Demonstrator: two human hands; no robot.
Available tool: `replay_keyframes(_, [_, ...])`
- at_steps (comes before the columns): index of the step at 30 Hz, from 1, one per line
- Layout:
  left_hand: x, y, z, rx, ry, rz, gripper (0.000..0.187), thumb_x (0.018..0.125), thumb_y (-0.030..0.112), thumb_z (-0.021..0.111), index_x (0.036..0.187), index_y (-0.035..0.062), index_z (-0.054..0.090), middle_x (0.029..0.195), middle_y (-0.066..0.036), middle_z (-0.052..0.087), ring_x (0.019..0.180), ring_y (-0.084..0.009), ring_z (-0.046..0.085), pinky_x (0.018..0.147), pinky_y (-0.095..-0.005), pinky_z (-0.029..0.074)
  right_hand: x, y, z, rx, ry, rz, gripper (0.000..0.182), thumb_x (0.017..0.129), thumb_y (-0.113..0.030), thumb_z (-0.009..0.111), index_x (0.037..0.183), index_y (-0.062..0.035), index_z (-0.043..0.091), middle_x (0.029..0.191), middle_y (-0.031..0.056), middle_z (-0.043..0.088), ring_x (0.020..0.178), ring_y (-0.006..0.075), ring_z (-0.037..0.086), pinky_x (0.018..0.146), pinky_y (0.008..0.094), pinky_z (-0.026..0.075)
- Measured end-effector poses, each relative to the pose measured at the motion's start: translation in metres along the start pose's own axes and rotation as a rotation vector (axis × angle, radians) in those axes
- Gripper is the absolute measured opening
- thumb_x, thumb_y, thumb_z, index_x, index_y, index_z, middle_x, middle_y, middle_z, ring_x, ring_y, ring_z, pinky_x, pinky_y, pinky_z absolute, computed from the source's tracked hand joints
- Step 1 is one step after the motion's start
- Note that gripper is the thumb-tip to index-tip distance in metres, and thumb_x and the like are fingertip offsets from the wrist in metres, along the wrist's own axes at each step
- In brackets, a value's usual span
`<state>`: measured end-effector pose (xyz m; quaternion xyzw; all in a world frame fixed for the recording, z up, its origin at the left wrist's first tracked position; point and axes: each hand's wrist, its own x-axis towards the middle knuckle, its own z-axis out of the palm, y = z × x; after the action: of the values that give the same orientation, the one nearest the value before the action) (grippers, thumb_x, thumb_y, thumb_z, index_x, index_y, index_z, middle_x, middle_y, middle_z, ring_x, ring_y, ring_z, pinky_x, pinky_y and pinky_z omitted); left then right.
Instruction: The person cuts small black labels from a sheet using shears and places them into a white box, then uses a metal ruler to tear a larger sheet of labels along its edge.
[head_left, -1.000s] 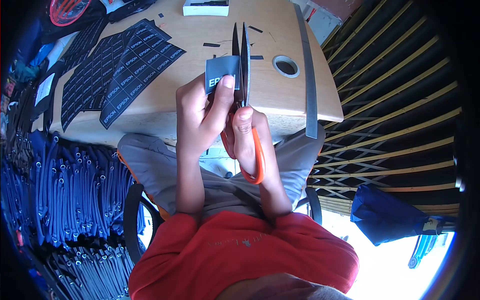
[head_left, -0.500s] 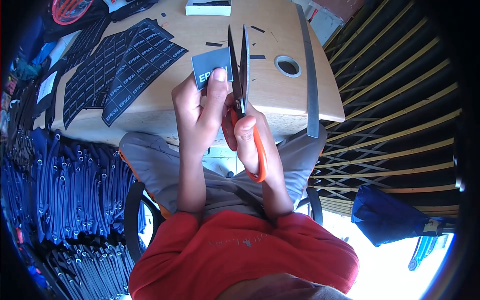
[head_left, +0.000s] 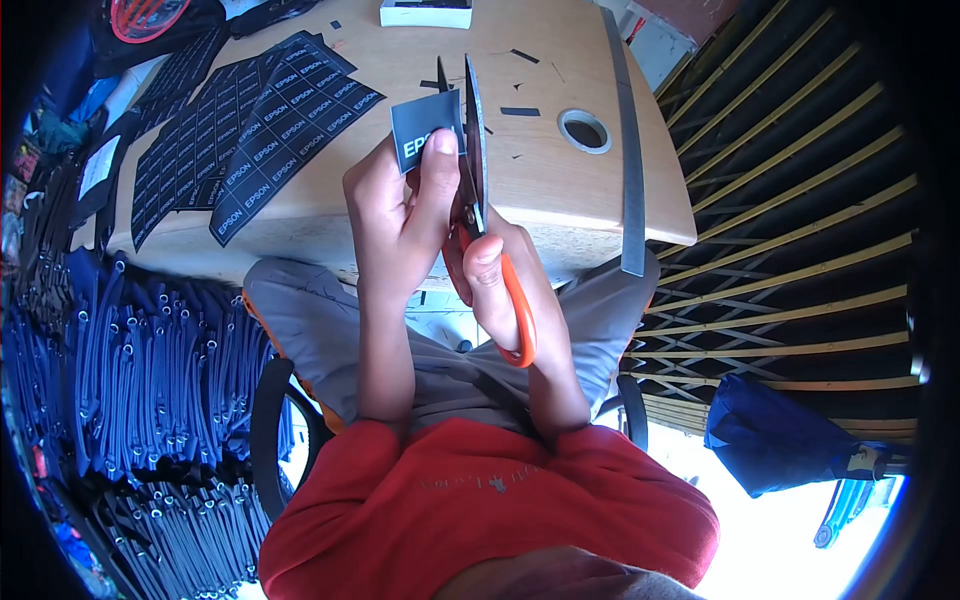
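Between thumb and fingers, my left hand [head_left: 405,205] pinches a dark grey label [head_left: 425,112] printed with white EPSON lettering, partly covered by the thumb. My right hand [head_left: 497,285] is wrapped through the orange handles of a pair of scissors [head_left: 477,150]. The scissor blades point away from me and are slightly parted, with the label's right edge at them; one blade is partly behind the label. Both hands are in front of the table's near edge, above my lap.
Dark EPSON-printed sheets [head_left: 300,120] overlap on the left of the wooden table [head_left: 540,190]. Small dark scraps [head_left: 520,111] lie beyond the scissors. A white box [head_left: 427,13] stands at the back. A long dark strip [head_left: 632,190] runs along the right side, near a round hole [head_left: 584,132]. Blue straps [head_left: 170,370] hang at left.
The scissor blades have come closer to the label, one now passing behind its right edge. The left hand keeps its pinch. The whole view has shifted slightly.
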<state>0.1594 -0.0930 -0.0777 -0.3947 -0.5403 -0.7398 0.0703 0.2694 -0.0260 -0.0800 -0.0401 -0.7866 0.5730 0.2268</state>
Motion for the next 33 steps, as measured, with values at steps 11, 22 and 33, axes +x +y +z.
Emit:
replay_keyframes(11, [-0.0001,-0.0044,-0.0005,0.060,0.041,0.011,0.019,0.097,0.012,0.057,0.082,0.0002,0.056,0.058,0.003,0.048,0.050,-0.0002,0.040,0.044,-0.0212,0.027,-0.0002,-0.0010,-0.0013,-0.021,-0.020,-0.003,0.061,0.094,-0.062,0.043,0.094,-0.0010,0.052,0.064,0.0150,0.058,0.062,0.0385,0.061,0.061,0.0418,0.047])
replay_keyframes(22, [0.0017,-0.0042,-0.0011,0.044,0.000,0.066,0.019,0.097,0.013,0.057,0.085,-0.0013,0.058,0.060,0.002,0.050,0.051,-0.0009,0.041,0.045,-0.0215,0.029,-0.0010,0.0027,0.0029,0.002,0.004,0.074,0.058,0.098,-0.056,0.040,0.094,0.0005,0.054,0.062,0.0180,0.056,0.061,0.0410,0.059,0.059,0.0427,0.045])
replay_keyframes(33, [0.0004,0.0000,-0.0021,0.050,-0.007,0.018,0.019,0.097,0.013,0.057,0.084,-0.0008,0.058,0.060,0.003,0.050,0.051,-0.0009,0.041,0.045,-0.0213,0.030,-0.0007,0.0006,0.0050,0.000,0.031,0.133,0.057,0.101,-0.051,0.038,0.090,0.0018,0.056,0.057,0.0185,0.052,0.056,0.0405,0.056,0.056,0.0422,0.044])
